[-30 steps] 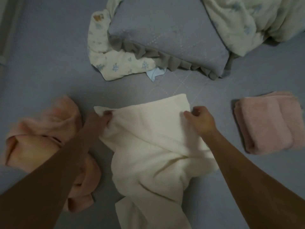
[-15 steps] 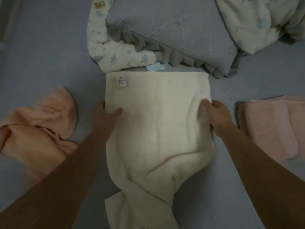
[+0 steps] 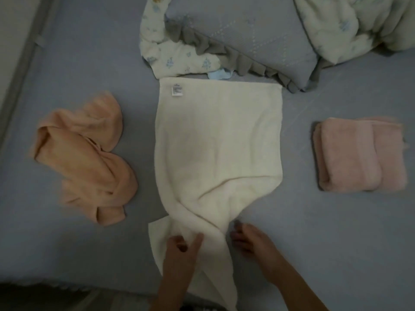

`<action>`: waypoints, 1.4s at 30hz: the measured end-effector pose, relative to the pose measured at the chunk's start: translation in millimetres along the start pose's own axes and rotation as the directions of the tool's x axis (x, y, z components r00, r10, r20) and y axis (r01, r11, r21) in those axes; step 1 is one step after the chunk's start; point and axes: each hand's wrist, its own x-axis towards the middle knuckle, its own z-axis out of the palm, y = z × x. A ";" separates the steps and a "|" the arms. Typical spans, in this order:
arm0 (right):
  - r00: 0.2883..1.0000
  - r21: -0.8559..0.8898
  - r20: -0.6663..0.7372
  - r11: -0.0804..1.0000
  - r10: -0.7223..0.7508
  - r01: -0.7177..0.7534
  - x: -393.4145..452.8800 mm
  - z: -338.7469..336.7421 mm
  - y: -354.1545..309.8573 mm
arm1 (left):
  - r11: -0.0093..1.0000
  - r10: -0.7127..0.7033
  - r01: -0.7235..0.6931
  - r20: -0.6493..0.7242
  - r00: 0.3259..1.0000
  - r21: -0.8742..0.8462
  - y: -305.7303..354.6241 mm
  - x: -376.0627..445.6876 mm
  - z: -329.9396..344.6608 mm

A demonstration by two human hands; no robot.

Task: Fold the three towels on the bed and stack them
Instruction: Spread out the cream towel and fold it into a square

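The step in hand looks like spreading the cream towel point(image 3: 215, 140) flat before its first fold. It lies in the middle of the bed point(image 3: 67, 52), its far half smooth with a label at one far corner, its near end bunched and twisted, trailing toward the bed's near edge.

The left hand point(image 3: 182, 250) rests on that bunched end, fingers point(image 3: 197, 240) partly curled into the cloth; whether it truly grips I cannot tell. The right hand point(image 3: 249, 241) sits just beside the towel's right edge, fingers loosely bent, holding nothing.

Next, I judge, each hand needs a near corner, pulling the twist out square.

There are three towels: the cream one, a crumpled peach towel point(image 3: 85, 158) to the left, unfolded, and a pink towel point(image 3: 357, 156) already folded to the right. Nothing is stacked yet.
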 end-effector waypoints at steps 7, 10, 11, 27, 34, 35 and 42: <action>0.989 0.040 0.097 0.993 -0.111 0.108 -21.4 44.8 43.9 | 0.983 0.116 -0.137 0.162 0.980 0.125 -12.3 -6.2 9.0; 0.975 0.310 0.211 0.951 -0.072 0.003 -30.4 46.2 51.8 | 0.969 0.116 -0.037 0.317 0.941 -0.245 -20.8 -6.2 -13.3; 0.970 0.390 0.241 0.919 -0.034 -0.065 -34.1 49.1 55.5 | 0.934 0.082 0.065 0.386 0.919 -0.352 -24.6 -7.8 -22.7; 0.902 0.530 -0.423 0.783 -0.087 0.325 -75.1 48.0 150.1 | 0.961 0.119 -0.128 -0.050 0.992 -0.246 -118.2 59.6 -130.4; 0.986 0.573 -0.075 0.815 0.151 -0.081 -82.1 41.7 211.7 | 0.997 0.072 -0.059 0.395 0.916 -0.045 -175.3 33.6 -104.7; 0.988 0.561 -0.071 0.824 0.137 -0.074 -80.0 43.7 215.0 | 0.995 0.096 -0.090 0.377 0.921 -0.032 -181.3 27.6 -99.7; 0.970 0.608 -0.220 0.764 -0.101 0.217 -85.9 28.5 202.0 | 0.980 0.039 -0.004 0.175 0.984 -0.198 -217.1 4.3 -109.4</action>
